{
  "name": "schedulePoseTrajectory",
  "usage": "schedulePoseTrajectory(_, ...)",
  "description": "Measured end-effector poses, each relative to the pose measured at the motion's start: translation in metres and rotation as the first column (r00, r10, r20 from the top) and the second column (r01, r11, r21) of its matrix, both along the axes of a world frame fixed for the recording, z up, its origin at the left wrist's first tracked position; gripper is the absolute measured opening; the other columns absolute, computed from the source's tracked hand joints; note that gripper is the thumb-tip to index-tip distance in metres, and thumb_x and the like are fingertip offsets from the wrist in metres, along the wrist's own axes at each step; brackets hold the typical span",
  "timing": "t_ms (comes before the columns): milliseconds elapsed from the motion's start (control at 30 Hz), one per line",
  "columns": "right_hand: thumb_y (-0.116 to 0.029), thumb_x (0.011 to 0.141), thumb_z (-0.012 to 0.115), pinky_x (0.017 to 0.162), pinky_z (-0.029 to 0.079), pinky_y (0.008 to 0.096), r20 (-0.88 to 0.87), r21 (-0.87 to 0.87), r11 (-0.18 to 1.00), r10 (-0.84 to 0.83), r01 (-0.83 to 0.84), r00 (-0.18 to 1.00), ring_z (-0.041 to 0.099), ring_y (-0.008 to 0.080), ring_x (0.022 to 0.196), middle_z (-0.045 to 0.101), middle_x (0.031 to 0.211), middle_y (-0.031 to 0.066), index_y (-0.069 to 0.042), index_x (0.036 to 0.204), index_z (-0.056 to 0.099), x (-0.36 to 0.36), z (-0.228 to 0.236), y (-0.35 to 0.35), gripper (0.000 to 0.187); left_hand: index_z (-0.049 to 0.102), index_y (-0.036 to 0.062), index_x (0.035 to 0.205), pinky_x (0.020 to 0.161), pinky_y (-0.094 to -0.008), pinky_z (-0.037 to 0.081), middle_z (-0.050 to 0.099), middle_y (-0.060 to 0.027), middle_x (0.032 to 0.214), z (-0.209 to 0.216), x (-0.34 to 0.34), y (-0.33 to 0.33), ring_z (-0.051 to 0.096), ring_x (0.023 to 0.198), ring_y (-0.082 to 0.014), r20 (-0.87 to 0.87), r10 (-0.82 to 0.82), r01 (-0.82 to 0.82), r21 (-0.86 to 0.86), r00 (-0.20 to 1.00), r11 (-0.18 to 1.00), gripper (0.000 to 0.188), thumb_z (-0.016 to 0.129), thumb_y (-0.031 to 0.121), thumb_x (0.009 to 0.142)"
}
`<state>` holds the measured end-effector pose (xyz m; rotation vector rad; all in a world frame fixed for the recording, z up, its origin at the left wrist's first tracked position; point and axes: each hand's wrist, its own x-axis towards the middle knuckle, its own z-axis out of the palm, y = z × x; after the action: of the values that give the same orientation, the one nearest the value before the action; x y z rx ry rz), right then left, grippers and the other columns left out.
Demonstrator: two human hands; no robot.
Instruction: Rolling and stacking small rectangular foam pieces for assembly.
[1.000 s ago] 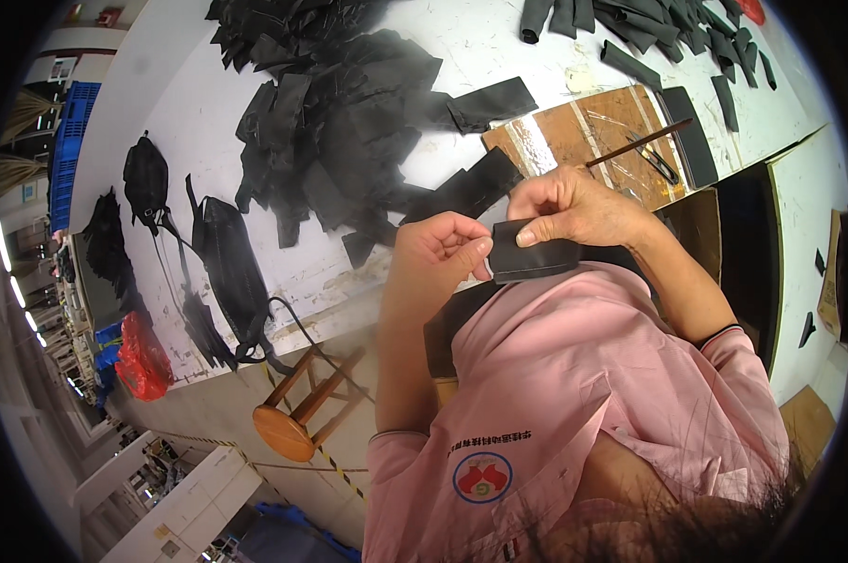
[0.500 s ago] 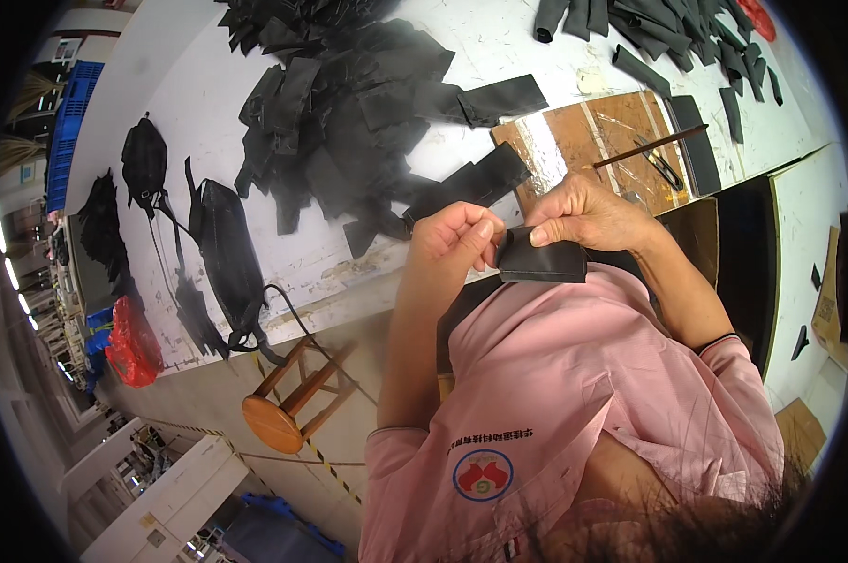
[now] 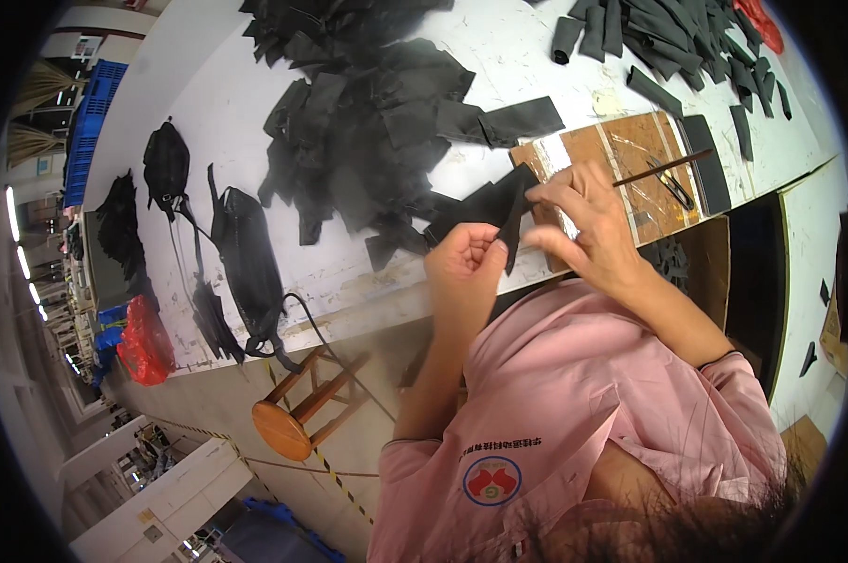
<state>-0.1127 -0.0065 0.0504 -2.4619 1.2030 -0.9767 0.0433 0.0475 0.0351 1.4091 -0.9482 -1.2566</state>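
Observation:
My left hand [image 3: 466,267], fingers curled in, pinches a black fabric piece [image 3: 515,220] just above the table's front edge. The piece stands nearly upright, its narrow side toward me. To its right is my right hand [image 3: 593,225], with thumb and fingers apart. The index fingertip is close to the piece's upper edge; whether it touches I cannot tell. Beyond both hands spreads a heap of flat black fabric pieces [image 3: 349,141]. A brown board [image 3: 644,141] with clear tape lies behind my right hand, bearing thread snips [image 3: 674,190] and a thin brown stick [image 3: 663,167].
Rolled black pieces [image 3: 654,38] are piled at the far right. Two black bags with straps, one of them a nearer bag [image 3: 246,258], lie on the left of the white table [image 3: 377,291]. A red plastic bag [image 3: 145,347] sits at its left end. Below stands a wooden stool [image 3: 281,430].
The black piece has gone from lying flat between both hands to standing on edge in my left hand. My right hand has let go and spread its fingers.

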Motion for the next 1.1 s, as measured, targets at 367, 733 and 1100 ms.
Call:
schedulePoseTrajectory(367, -0.001, 0.067, 0.059, 0.050, 0.043, 0.0343, 0.190, 0.154, 0.982, 0.076, -0.106, 0.979, 0.052, 0.0267, 0.057, 0.047, 0.064, 0.0111, 0.001, 0.075, 0.057, 0.020, -0.018, 0.006, 0.009, 0.055, -0.0001, 0.081, 0.041, -0.0195, 0.038, 0.058, -0.0034, 0.067, -0.024, -0.032, -0.008, 0.047, 0.046, -0.0054, 0.633, 0.510, -0.123, -0.552, 0.582, 0.825, 0.008, 0.058, -0.002, 0.074)
schedulePoseTrajectory(733, -0.005, 0.073, 0.062, 0.051, 0.035, 0.0198, 0.717, 0.564, 0.098, -0.550, -0.820, 0.428, 0.044, 0.0084, 0.057, 0.052, 0.068, 0.0007, 0.000, 0.075, 0.060, 0.001, -0.023, 0.003, 0.006, 0.049, -0.0017, 0.094, 0.040, -0.0160, 0.028, 0.053, -0.0048, 0.073, -0.008, -0.005, -0.015, 0.039, 0.046, -0.0034, -0.506, 0.016, -0.003, 0.027, 0.862, 1.000, 0.023, 0.052, -0.005, 0.071)
schedulePoseTrajectory(1100, -0.027, 0.079, 0.059, 0.049, 0.032, 0.0160, 0.761, 0.592, 0.258, -0.491, -0.764, 0.424, 0.042, 0.0043, 0.058, 0.045, 0.068, -0.0041, -0.008, 0.072, 0.051, -0.016, -0.031, 0.008, 0.022, 0.049, -0.0040, 0.090, 0.043, -0.0170, 0.036, 0.056, -0.0110, 0.079, -0.002, -0.024, -0.016, 0.050, 0.054, -0.0092, -0.747, -0.203, 0.193, -0.101, 0.633, 0.976, 0.022, 0.047, -0.011, 0.070)
